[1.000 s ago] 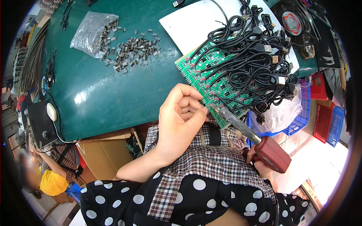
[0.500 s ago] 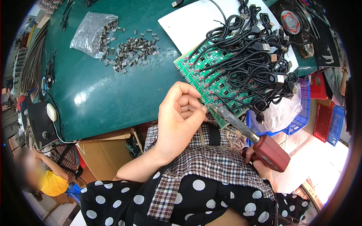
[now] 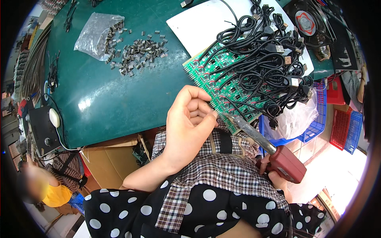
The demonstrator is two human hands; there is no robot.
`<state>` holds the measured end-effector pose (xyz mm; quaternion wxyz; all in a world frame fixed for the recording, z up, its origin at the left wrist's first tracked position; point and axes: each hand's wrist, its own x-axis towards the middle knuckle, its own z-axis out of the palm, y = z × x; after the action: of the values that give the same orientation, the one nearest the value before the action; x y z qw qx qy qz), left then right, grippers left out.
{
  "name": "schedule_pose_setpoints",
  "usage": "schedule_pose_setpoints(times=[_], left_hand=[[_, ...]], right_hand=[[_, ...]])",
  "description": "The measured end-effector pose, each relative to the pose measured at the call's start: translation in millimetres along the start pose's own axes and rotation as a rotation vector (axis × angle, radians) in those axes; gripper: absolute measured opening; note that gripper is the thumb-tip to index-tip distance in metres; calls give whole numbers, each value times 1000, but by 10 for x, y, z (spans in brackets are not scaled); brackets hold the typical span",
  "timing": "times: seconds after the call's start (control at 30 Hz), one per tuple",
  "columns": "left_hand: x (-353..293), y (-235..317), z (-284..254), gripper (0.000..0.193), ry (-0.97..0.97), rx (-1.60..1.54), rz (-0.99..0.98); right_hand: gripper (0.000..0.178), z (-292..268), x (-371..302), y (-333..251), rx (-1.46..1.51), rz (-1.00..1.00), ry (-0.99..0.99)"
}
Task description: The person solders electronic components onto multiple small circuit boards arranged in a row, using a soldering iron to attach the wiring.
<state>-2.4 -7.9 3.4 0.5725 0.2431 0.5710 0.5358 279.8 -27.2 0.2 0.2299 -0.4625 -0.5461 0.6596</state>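
Observation:
My left hand (image 3: 185, 129) is at the near left edge of a green circuit board panel (image 3: 222, 67), thumb and fingers pinched together. What lies between the fingertips is too small to make out. My right hand (image 3: 278, 180) grips the dark red handle of a soldering iron (image 3: 287, 163), mostly hidden behind it. The iron's grey barrel slants up to the left, its tip over the board's near corner, just right of my left fingertips. Coiled black USB cables (image 3: 264, 75) lie across the panel, their leads running to its boards. Small metal pins line its left edge.
A pile of small pin connectors (image 3: 141, 55) lies on the green table (image 3: 103, 103), beside a clear plastic bag (image 3: 93, 35). White paper (image 3: 192, 22) lies under the panel. A fan (image 3: 309, 23) stands far right, a blue basket (image 3: 315, 119) below. Another person (image 3: 55, 194) sits lower left.
The soldering iron's tip has shifted slightly right and down, away from my left fingertips. My left hand has barely moved. The other person at lower left has shifted.

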Motion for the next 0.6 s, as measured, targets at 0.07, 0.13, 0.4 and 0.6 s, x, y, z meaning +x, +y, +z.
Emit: schedule_pose_setpoints(times=[0.07,0.13,0.4,0.6], left_hand=[[-8,48,-22,25,19,29,-6],[17,76,-105,26,104,166,78],[342,195,-815,16,616,1151,419],[386,196,-875,17,572,1085,374]], right_hand=[[35,54,52,-42,51,-36,16],[34,72,77,-97,78,-18,42],[34,-156,78,97,-205,-150,-108],[32,-94,11,101,-163,-86,-90]])
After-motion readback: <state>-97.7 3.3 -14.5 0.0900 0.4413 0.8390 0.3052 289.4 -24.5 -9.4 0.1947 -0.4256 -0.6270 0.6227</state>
